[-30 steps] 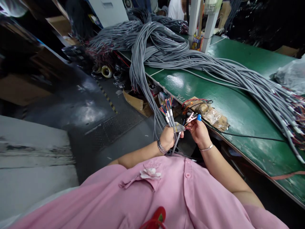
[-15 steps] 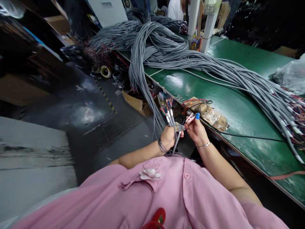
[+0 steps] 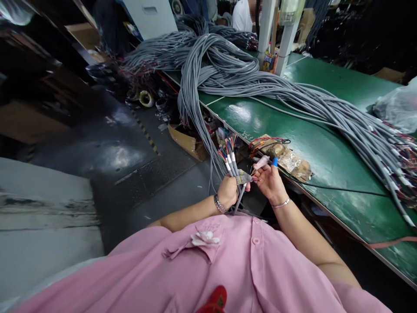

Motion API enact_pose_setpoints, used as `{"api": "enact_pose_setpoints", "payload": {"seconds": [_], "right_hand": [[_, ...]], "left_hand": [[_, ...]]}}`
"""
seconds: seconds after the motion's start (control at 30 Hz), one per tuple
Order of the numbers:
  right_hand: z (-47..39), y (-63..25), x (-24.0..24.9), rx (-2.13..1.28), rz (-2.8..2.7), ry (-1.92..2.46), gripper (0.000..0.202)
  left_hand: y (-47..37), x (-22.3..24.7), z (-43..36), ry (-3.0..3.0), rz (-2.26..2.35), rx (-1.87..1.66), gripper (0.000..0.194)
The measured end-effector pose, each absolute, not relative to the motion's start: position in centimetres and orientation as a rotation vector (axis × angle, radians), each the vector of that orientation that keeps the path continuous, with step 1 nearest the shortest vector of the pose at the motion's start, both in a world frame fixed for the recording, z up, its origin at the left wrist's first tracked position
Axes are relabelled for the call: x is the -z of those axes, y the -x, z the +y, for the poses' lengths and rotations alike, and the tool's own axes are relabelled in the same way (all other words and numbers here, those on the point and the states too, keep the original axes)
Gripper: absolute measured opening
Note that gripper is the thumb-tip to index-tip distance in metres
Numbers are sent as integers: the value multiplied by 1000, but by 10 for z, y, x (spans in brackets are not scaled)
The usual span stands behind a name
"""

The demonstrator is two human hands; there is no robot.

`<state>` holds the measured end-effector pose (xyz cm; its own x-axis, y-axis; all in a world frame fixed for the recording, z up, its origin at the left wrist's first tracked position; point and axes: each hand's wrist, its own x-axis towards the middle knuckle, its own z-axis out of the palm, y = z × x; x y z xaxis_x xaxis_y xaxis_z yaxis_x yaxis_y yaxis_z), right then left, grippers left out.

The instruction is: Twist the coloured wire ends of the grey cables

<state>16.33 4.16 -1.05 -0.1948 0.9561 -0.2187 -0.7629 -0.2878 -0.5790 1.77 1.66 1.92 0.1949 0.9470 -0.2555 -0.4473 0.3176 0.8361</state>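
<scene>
My left hand (image 3: 228,191) is closed around several grey cables (image 3: 232,166). Their cut ends point up, with white bands and fanned-out coloured wires (image 3: 232,141) above the fist. A grey finger cover (image 3: 243,177) sits on my left thumb. Another grey cable (image 3: 240,199) slants down under that thumb, its thin coloured wires (image 3: 255,178) sticking out toward the right. Beside these wires is my right hand (image 3: 269,184), palm up, its fingers spread and a blue cover (image 3: 275,162) on the thumb tip. A pale pink covering (image 3: 261,162) is on one right finger.
Long grey cable bundles (image 3: 228,80) lie across the green table (image 3: 329,141) and hang over its edge. Near that edge rests a taped brown cardboard piece (image 3: 295,164) with thin leads. A cardboard box (image 3: 185,141) stands on the floor. Farther back is a person in white (image 3: 242,16).
My right thumb has moved away from the pink-covered finger, and the right hand has opened and shifted slightly right. My left hand keeps its grip on the cables.
</scene>
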Motion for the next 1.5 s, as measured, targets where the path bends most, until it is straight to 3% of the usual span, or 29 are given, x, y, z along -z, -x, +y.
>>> {"api": "enact_pose_setpoints", "payload": {"seconds": [0.23, 0.43, 0.7, 1.0, 1.37, 1.5], "right_hand": [[42, -165, 6, -1689, -440, 712, 29], [40, -164, 6, -1645, -478, 746, 33], [45, -160, 8, -1719, -294, 661, 23], [48, -154, 9, -1666, -268, 667, 25], [39, -161, 10, -1753, -354, 658, 44], [38, -163, 7, -1739, -397, 694, 34]], "left_hand": [[-18, -21, 13, -665, 886, -1171, 13], [-22, -16, 19, -678, 882, -1193, 11], [-26, -11, 22, -665, 898, -1184, 9], [-29, -8, 24, -652, 940, -1176, 11], [-20, -13, 12, -704, 903, -1192, 13], [-17, -16, 10, -678, 937, -1217, 15]]}}
